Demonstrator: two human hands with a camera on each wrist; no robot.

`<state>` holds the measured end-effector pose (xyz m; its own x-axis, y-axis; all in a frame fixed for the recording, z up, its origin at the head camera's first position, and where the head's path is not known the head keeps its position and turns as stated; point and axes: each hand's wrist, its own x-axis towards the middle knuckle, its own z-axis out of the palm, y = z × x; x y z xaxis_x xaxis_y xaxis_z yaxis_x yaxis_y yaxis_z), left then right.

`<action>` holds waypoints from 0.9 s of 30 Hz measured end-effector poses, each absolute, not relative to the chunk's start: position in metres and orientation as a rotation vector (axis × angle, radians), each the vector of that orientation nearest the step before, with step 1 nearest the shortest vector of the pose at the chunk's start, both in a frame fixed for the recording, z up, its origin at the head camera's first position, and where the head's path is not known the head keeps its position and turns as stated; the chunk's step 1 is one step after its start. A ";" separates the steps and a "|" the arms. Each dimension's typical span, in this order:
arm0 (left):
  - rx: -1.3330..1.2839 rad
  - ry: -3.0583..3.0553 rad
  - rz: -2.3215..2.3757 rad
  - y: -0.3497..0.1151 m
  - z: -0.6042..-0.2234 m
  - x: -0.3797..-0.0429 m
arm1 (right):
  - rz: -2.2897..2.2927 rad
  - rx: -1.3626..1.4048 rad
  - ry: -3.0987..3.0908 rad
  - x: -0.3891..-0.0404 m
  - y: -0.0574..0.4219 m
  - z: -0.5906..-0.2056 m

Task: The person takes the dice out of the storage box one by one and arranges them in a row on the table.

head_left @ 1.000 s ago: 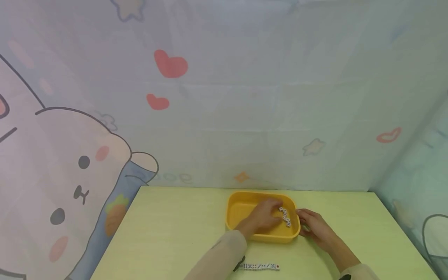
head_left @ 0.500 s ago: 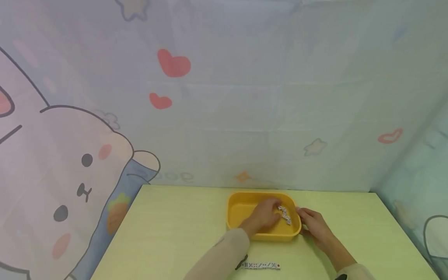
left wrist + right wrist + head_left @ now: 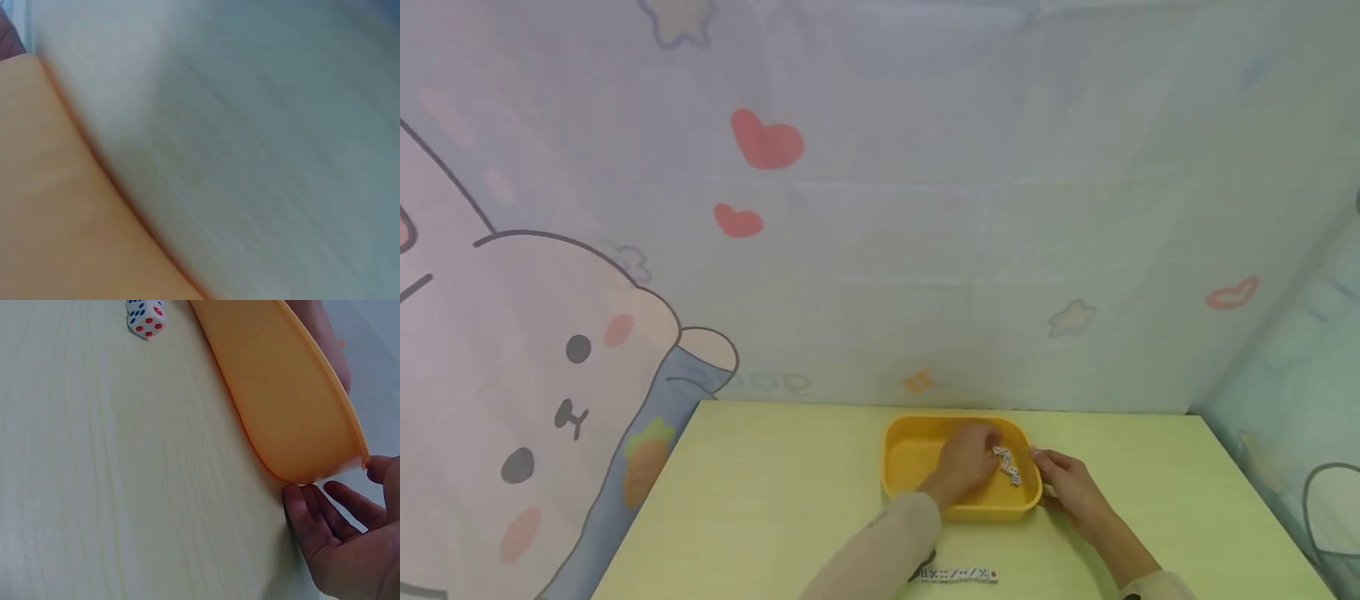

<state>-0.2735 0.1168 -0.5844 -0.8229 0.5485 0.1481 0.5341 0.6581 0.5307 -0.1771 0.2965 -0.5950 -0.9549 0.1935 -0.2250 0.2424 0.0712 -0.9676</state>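
While the left hand (image 3: 966, 458) reaches over the near rim into the yellow tray (image 3: 917, 454), its fingers bend toward the tray dice (image 3: 1007, 464); whether a die is pinched cannot be told, the fingertips being partly hidden. Right hand (image 3: 1072, 487): at the tray's right end, outside; fingers relaxed, not clenched. Right wrist view shows one digit against the rim, other fingertips at the base of the end wall.

Tray sits upright toward the far edge of the table (image 3: 775, 483), long axis left to right, roughly parallel to that edge. Tray dice lie near its right end in a slanting, uneven line, running from far left to near right, so oblique to the tray's long axis.

Nearer the wearer, a dice row (image 3: 958, 575) lies on the table, its long axis left to right, in line with the tray's. Right end: a single red pip facing up. Left end disappears behind the left sleeve (image 3: 880, 550).

Behind: backdrop (image 3: 887, 275) printed with hearts, stars and a rabbit.
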 end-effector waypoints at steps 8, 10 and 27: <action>0.871 2.891 0.927 0.124 -0.588 -0.269 | -2.042 0.471 2.304 -0.175 0.298 -0.594; 0.854 2.897 0.910 0.125 -0.588 -0.269 | -2.041 0.479 2.305 -0.175 0.298 -0.593; 1.014 2.974 0.659 0.118 -0.583 -0.267 | -2.032 0.477 2.330 -0.174 0.291 -0.594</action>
<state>-0.2674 0.1175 -0.5832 -0.7984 0.5703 0.1932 0.5985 0.7165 0.3584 -0.1742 0.2911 -0.5939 -0.9534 0.2182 -0.2081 0.2359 0.1097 -0.9656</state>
